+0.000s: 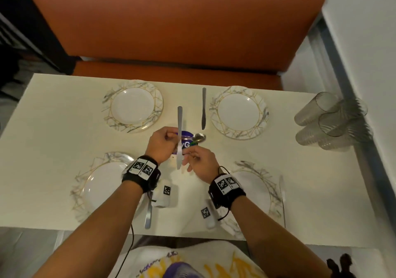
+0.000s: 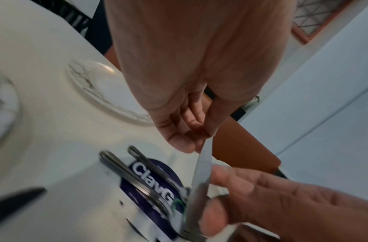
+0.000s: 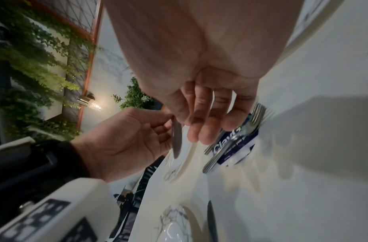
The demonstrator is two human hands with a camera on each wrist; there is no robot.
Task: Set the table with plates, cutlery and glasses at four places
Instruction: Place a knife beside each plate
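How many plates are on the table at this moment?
4 marble-patterned white plates with gold lines: far left, far right, near left partly under the left wrist, near right partly under the right wrist. None seems hidden.

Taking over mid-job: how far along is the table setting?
Done: four plates are out, and knives lie by three. In hand: the left hand grips a knife; the right hand is at its blade. Left: forks and spoons wait mid-table, glasses remain stacked.

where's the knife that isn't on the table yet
In the head view the knife is in the air over the table's middle, gripped by the left hand, above the purple cutlery pack, between the four plates.
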